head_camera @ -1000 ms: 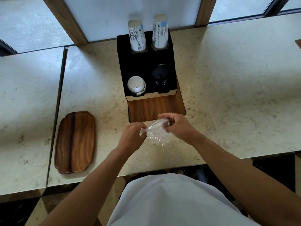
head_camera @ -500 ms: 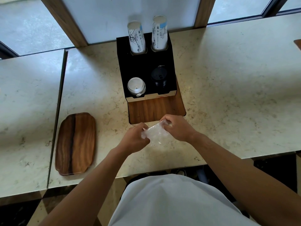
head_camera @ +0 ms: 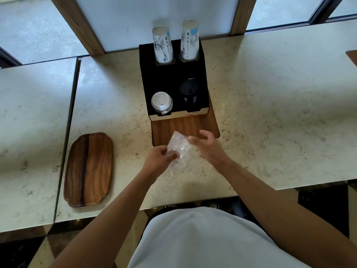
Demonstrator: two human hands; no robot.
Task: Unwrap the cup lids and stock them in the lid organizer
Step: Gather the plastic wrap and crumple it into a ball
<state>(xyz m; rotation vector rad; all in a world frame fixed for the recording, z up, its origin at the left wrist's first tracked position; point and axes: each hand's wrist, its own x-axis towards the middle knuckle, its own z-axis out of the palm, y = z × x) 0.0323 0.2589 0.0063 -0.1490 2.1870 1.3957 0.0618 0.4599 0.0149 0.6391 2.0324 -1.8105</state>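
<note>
One crumpled clear plastic wrapper (head_camera: 178, 151) sits between the two hands, held above the pale marble surface (head_camera: 270, 117) just in front of the lid organizer (head_camera: 173, 78). The left hand (head_camera: 159, 161) pinches the wrapper's lower left part, fingers curled around the film. The right hand (head_camera: 207, 147) is beside the wrapper's right edge with its fingers spread and loosely bent, fingertips touching or nearly touching the plastic; no firm grip shows there. Whether any lids remain inside the wrapper cannot be told.

Behind the hands, the organizer is a black box on a wooden base (head_camera: 185, 128) that projects toward the person. Its front left compartment holds a stack of white lids (head_camera: 161, 102), and the front right compartment holds a stack of black lids (head_camera: 188, 92). Two stacks of printed paper cups (head_camera: 163, 46) stand upright in the rear openings, side by side. Well to the left, apart from everything else, a wooden tray (head_camera: 88, 169) lies flat on the surface near a seam between two slabs.
</note>
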